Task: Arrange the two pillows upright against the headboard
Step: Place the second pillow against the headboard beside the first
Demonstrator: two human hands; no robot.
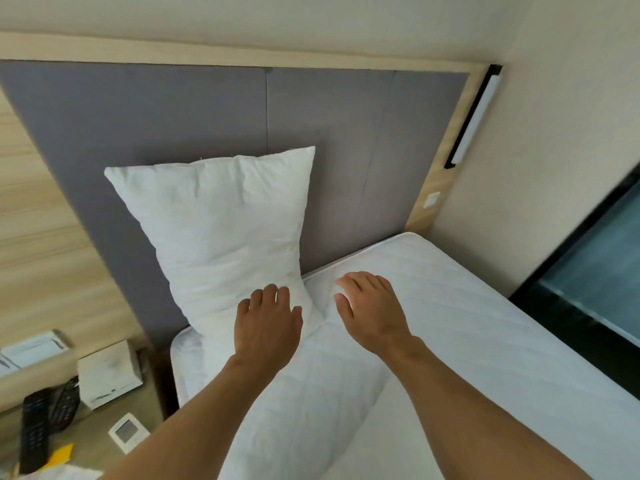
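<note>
One pillow stands upright, its back against the grey headboard on the left half of the bed, its lower end pinched narrow where it meets the mattress. A second pillow lies flat on the mattress, reaching from the base of the first toward the camera. The left hand rests on the foot of the upright pillow, fingers loosely curled, clasping nothing as far as can be seen. The right hand lies spread and flat near the far end of the lying pillow, beside the first, also without a grip. The step in hand appears to be settling the first pillow before raising the second. Done well, the left hand steadies the base while the right takes the lying pillow by its far corners, lifts it on end and sets it against the bare headboard to the right, edges touching.
</note>
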